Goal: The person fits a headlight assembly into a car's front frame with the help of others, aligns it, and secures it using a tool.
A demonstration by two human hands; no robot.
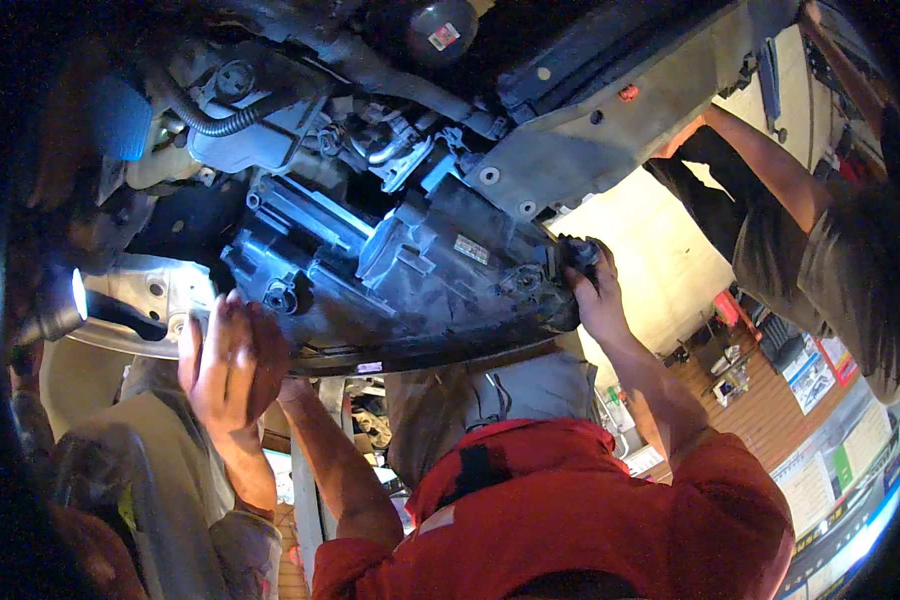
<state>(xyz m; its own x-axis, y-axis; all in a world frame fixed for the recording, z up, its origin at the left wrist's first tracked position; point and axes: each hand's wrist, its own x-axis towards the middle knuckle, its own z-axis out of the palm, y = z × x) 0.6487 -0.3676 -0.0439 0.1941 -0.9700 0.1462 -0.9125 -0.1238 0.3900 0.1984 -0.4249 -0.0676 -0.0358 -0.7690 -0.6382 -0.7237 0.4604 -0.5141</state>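
A large black headlight housing (420,270), its back side up, lies across the middle of the view in the front corner of a car. My right hand (598,290) is closed round a dark part at its right end, thumb and fingers bent over the edge. My left forearm (335,470) reaches up to the housing's lower left edge. That hand's fingers are hidden behind the edge and another person's hand (235,365). This other hand, from a grey sleeve, has its fingertips up near the housing's left end.
A lit flashlight (55,308) shines from the far left beside a bare metal panel (135,290). Above the housing are a ribbed hose (220,122) and a body rail (580,140). Another person's arm (770,170) reaches in at right. Posters and shelves stand beyond.
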